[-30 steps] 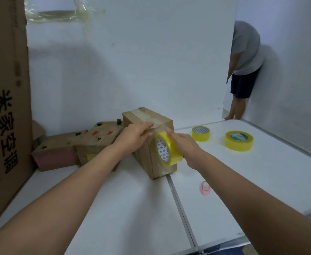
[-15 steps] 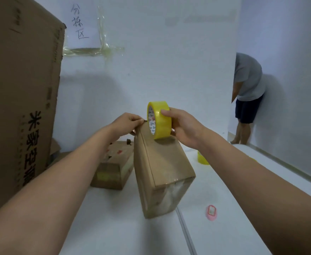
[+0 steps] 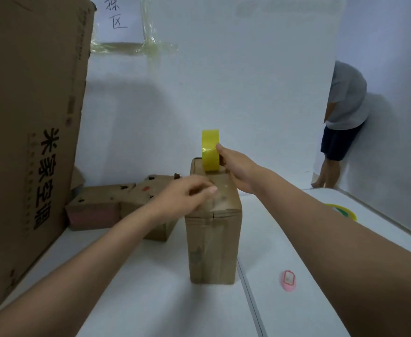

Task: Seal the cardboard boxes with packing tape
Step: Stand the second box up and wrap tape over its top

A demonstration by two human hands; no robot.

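Hands: left [image 3: 190,193] flat on box [image 3: 213,239] | right [image 3: 236,166] gripping tape roll [image 3: 210,150]

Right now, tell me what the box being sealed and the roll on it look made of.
Box: brown corrugated cardboard, matte, creased, worn edges; its top looks glossy under clear tape. Tape roll: shiny yellow plastic film, with highlights on its band.

A single head-worn view looks forward and slightly down along both forearms, close over the white surface [image 3: 151,300]. It faces the white wall [image 3: 248,81] beyond the grips, near enough that the arms fill the lower frame.
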